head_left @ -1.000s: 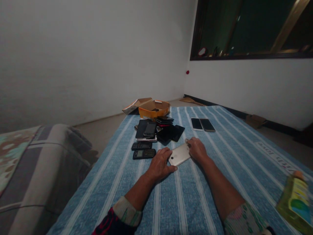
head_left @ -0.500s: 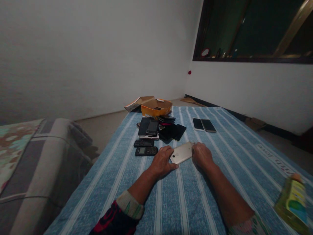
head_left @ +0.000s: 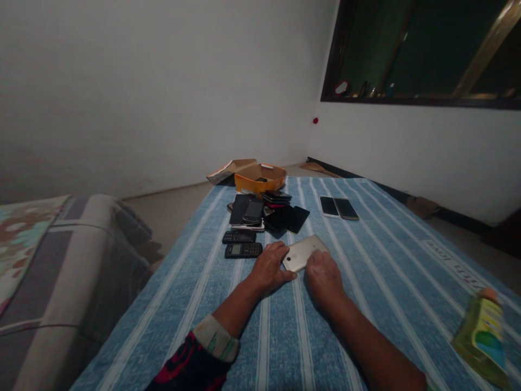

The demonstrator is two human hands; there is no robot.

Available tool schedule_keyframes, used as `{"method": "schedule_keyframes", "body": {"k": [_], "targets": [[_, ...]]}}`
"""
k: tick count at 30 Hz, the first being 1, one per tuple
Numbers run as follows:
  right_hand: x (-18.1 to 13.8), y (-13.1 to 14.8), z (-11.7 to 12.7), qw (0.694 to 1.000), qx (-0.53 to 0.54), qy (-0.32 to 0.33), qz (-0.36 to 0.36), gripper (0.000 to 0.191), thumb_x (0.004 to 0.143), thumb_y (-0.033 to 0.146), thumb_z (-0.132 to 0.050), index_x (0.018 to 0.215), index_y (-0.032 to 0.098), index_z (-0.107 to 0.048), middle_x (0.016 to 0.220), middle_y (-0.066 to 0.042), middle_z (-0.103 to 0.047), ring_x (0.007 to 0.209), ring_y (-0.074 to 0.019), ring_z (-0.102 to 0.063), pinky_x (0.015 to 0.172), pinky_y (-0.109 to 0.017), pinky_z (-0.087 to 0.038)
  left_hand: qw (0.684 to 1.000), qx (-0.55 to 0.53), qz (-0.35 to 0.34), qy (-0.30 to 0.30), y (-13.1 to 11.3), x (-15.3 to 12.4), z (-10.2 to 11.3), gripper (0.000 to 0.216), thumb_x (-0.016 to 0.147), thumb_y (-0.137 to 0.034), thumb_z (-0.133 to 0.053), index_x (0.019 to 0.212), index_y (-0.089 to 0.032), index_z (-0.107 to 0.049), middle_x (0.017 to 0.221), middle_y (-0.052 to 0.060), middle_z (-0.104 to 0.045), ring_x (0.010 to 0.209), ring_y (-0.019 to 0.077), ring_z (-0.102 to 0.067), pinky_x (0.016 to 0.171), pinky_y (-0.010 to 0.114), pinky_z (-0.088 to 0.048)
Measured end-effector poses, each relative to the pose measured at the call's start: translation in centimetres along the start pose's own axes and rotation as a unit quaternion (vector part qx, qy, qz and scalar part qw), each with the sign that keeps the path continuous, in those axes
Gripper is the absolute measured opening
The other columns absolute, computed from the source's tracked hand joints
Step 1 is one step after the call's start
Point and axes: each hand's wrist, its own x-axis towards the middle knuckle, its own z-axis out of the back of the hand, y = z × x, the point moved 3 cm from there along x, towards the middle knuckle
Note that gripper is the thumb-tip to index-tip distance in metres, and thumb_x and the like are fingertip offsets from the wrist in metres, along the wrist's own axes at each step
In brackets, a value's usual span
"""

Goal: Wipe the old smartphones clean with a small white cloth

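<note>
A silver smartphone (head_left: 299, 254) lies back up on the blue striped cloth (head_left: 280, 326), slightly tilted to the right. My left hand (head_left: 269, 270) grips its left end between thumb and fingers. Over its lower right part is my right hand (head_left: 324, 277), fingers curled in and slightly blurred; whether they pinch anything small is hidden. Just left of my left hand, two black keypad phones (head_left: 243, 250) rest one behind the other. Behind them is a pile of dark phones (head_left: 253, 210), with more black phones (head_left: 291, 220) spread beside it.
An orange open box (head_left: 260, 184) stands at the far end, its flap leaning left. Two smartphones (head_left: 339, 208) lie side by side at the back right. A bottle of yellow-green liquid (head_left: 482, 336) is near the right edge. A draped grey-striped surface (head_left: 61, 282) stands at the left.
My right hand has moved left and slightly down, from the phone's right end onto its lower right part. My left hand and the silver phone have stayed in place.
</note>
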Motion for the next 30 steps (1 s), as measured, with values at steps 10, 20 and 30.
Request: {"method": "schedule_keyframes", "body": {"k": [10,20,30], "targets": [[0.4,-1.7,0.0,0.999,0.009,0.002,-0.033,0.028,0.091,0.002,-0.046,0.098,0.007,-0.073,0.099,-0.018,-0.069,0.096,-0.0287,-0.063,0.078,-0.035,-0.045,1.000,0.014,-0.007,-0.001,0.2,-0.1,0.0,0.057,0.058,-0.032,-0.090,0.108,-0.016,-0.068,0.118,0.011,-0.064,0.113,0.0327,-0.059,0.098,0.044,-0.048],[-0.8,1.5,0.2,0.997,0.053,-0.032,0.042,0.021,0.090,0.004,-0.051,0.095,0.008,-0.071,0.097,-0.017,-0.067,0.092,-0.0281,-0.060,0.076,-0.036,-0.045,1.000,0.007,-0.010,-0.006,0.0,-0.1,0.3,0.049,0.062,-0.033,-0.085,0.105,-0.019,-0.068,0.117,0.010,-0.064,0.109,0.0312,-0.060,0.097,0.043,-0.049],[-0.5,1.5,-0.4,0.964,0.207,-0.066,0.156,0.023,0.094,0.009,-0.050,0.105,0.016,-0.068,0.105,-0.009,-0.065,0.098,-0.0217,-0.055,0.083,-0.029,-0.043,0.999,-0.010,-0.032,-0.027,0.2,-0.2,-0.1,0.033,0.068,-0.026,-0.076,0.100,-0.019,-0.068,0.113,0.008,-0.064,0.107,0.0280,-0.060,0.098,0.041,-0.048]]}}
